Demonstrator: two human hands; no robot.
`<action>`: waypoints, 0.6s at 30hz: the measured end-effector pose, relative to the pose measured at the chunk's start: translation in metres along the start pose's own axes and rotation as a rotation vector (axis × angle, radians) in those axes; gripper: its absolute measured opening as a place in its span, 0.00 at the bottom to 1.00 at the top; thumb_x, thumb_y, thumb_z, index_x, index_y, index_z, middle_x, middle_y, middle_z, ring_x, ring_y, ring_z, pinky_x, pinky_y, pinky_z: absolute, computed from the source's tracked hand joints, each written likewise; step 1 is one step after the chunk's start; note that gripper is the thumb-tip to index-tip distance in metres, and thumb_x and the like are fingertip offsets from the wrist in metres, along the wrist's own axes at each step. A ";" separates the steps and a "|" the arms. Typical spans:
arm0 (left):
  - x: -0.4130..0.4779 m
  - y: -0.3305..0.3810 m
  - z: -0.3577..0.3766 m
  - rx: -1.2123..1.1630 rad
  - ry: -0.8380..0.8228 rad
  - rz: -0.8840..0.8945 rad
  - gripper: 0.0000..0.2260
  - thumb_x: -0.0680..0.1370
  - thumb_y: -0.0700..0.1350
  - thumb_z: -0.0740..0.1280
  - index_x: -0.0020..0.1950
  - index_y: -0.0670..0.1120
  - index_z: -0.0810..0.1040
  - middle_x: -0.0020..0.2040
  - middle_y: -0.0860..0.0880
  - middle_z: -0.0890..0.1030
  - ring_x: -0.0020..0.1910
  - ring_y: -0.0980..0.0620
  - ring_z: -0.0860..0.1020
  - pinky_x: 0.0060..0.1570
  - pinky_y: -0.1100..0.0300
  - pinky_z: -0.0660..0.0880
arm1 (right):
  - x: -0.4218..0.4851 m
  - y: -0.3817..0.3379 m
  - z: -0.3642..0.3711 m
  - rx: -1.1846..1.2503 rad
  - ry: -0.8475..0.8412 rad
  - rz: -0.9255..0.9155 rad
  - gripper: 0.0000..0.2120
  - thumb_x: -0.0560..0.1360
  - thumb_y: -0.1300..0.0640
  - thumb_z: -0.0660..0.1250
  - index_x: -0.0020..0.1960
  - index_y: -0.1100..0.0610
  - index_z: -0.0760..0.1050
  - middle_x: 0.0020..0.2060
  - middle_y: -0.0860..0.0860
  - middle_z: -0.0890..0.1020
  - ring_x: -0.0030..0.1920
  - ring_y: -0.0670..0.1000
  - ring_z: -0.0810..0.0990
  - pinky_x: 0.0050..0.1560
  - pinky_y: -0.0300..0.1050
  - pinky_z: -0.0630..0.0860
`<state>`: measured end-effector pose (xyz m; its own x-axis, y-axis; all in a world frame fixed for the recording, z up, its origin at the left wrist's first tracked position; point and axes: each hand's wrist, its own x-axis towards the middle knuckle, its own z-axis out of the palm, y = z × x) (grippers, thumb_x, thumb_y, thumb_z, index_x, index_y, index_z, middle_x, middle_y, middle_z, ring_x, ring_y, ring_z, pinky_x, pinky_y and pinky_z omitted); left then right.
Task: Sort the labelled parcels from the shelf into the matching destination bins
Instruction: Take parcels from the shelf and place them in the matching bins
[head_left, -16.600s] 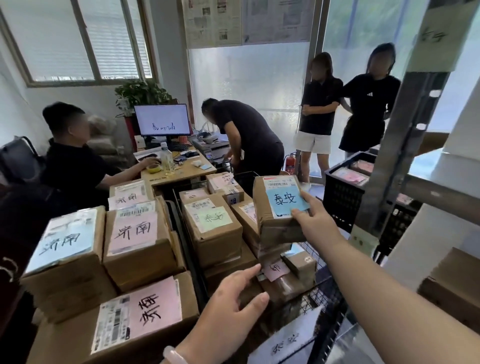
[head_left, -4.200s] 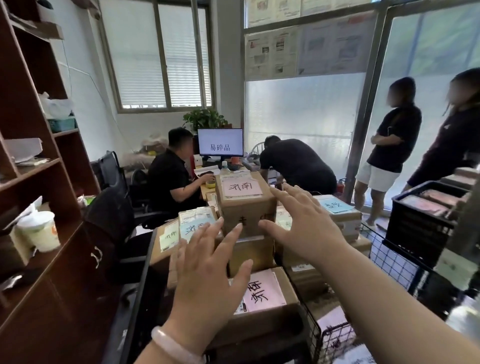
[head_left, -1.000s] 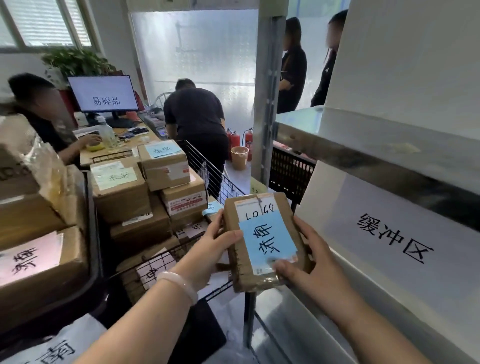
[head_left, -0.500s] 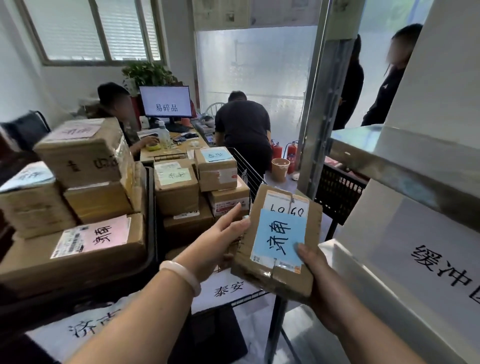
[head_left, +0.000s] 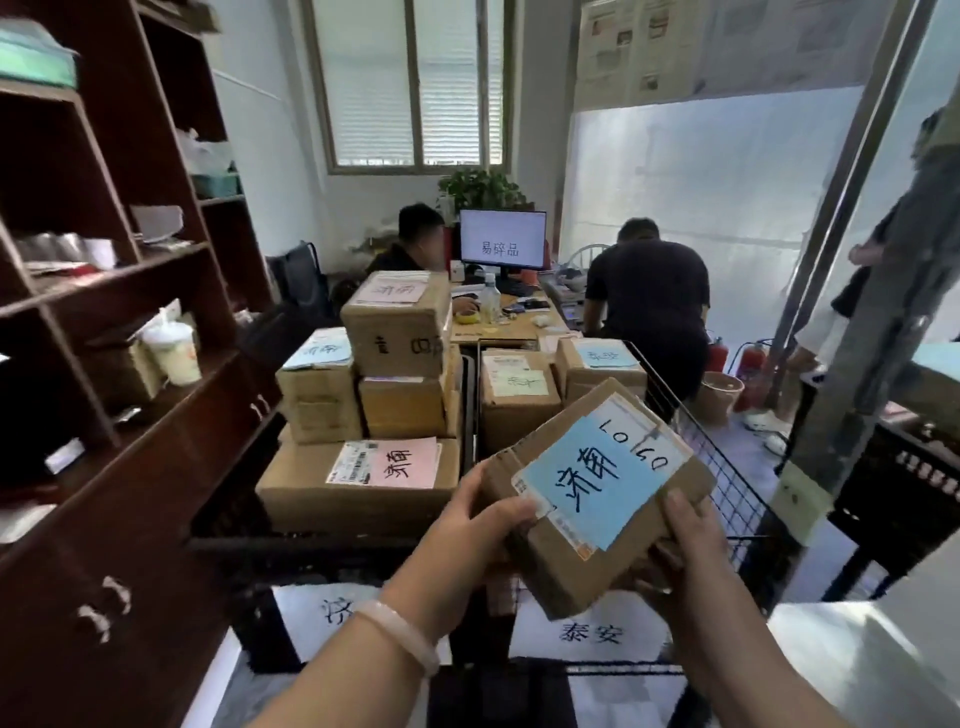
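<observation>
I hold a flat brown parcel (head_left: 597, 499) with a blue handwritten label in both hands, tilted, low in the middle of the view. My left hand (head_left: 470, 525) grips its left edge; my right hand (head_left: 693, 545) grips its lower right corner. It hangs above the front of two bins. The left bin (head_left: 322, 545), black, holds several stacked boxes with pink and blue labels, and a white sign hangs on its front. The right wire bin (head_left: 727, 478) holds more boxes and carries a white sign (head_left: 589, 631).
A dark wooden shelf unit (head_left: 130, 364) with cups and papers stands close on the left. A metal post (head_left: 857, 322) and a black crate (head_left: 904, 483) are on the right. Behind the bins is a desk with a monitor (head_left: 503, 244); one person sits there, others stand nearby.
My view has swung left from the metal shelf toward the bins. The parcel, still in both hands, has come lower and tilted, and now hangs over the bins' front edge.
</observation>
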<state>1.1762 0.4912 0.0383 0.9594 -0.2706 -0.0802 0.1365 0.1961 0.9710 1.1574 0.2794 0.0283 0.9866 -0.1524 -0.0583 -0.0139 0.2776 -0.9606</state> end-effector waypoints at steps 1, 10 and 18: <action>-0.005 0.005 -0.012 -0.006 0.028 -0.004 0.29 0.67 0.54 0.77 0.66 0.60 0.73 0.58 0.47 0.84 0.57 0.44 0.83 0.56 0.46 0.80 | 0.004 -0.003 0.007 -0.020 0.014 -0.029 0.39 0.65 0.32 0.71 0.72 0.34 0.60 0.66 0.49 0.75 0.60 0.54 0.77 0.59 0.61 0.73; -0.034 0.042 -0.097 -0.096 0.435 0.137 0.34 0.59 0.66 0.75 0.62 0.56 0.74 0.55 0.48 0.85 0.49 0.47 0.85 0.43 0.50 0.82 | -0.007 -0.003 0.102 -0.333 -0.166 -0.112 0.22 0.60 0.29 0.69 0.53 0.23 0.71 0.48 0.30 0.79 0.48 0.30 0.76 0.42 0.30 0.67; -0.032 0.067 -0.175 0.140 0.200 0.177 0.43 0.56 0.67 0.81 0.67 0.76 0.65 0.68 0.58 0.73 0.64 0.53 0.76 0.58 0.53 0.78 | 0.008 0.004 0.174 -0.371 -0.087 -0.125 0.32 0.62 0.31 0.67 0.64 0.37 0.70 0.48 0.38 0.81 0.44 0.36 0.80 0.34 0.29 0.74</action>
<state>1.1978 0.6781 0.0667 0.9967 -0.0501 0.0637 -0.0591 0.0879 0.9944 1.1931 0.4446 0.0712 0.9943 -0.0775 0.0734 0.0654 -0.1020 -0.9926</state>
